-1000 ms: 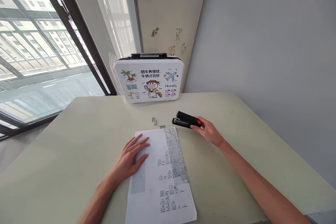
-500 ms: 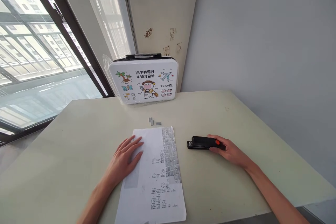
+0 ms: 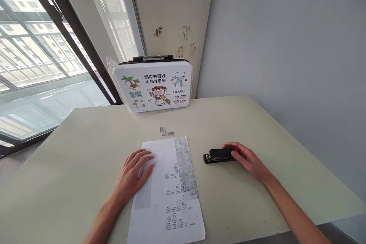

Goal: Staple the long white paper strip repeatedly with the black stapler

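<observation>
A white printed sheet of paper (image 3: 168, 190) lies on the pale green table (image 3: 71, 160), with rows of staples along its right part. My left hand (image 3: 134, 173) rests flat on the sheet's left upper area, fingers spread. A black stapler (image 3: 219, 156) lies on the table to the right of the sheet. My right hand (image 3: 247, 159) rests on the stapler's rear end, fingers curled over it. A few loose staple strips (image 3: 165, 131) lie just beyond the sheet's top edge.
A white cartoon-printed case (image 3: 153, 87) with a black handle stands at the table's far edge against the wall. A large window fills the left side. The grey wall runs along the right. The table's near edge drops off at the lower right.
My right hand brought the stapler from the far middle of the table down to a spot right of the sheet and laid it flat. My left hand stayed on the paper.
</observation>
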The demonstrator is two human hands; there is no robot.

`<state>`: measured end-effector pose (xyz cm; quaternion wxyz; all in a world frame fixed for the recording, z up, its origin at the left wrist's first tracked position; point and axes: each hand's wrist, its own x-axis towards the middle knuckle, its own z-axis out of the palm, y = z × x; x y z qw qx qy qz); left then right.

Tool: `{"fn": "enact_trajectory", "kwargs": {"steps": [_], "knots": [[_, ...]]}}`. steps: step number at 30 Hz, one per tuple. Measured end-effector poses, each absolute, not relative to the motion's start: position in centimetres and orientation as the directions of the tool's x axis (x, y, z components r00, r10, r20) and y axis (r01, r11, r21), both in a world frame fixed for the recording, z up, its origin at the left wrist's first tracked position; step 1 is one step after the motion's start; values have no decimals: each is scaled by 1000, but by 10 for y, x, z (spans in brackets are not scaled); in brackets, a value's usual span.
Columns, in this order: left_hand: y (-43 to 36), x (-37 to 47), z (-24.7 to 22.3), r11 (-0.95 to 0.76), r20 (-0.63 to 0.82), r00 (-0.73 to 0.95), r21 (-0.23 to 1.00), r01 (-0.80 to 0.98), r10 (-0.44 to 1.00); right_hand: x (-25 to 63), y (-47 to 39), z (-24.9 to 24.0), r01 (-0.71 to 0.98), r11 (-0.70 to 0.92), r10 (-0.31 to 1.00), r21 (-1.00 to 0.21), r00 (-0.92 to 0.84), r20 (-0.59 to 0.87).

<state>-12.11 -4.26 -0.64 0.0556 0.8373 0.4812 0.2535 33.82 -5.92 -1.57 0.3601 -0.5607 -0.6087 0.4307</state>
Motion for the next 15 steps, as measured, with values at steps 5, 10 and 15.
{"fn": "enact_trajectory", "kwargs": {"steps": [5,10,15], "knots": [[-40,-123,-9,-510,357,389,364,779,849,335,-55,-29,375,-14,998,-927,62,10],[-38,-127,-13,-471,315,373,348,810,873,337,-55,-34,361,-34,999,-932,52,-16],[-37,-135,-15,-491,301,400,357,795,866,337,-55,-35,375,-41,998,-926,57,-21]]}}
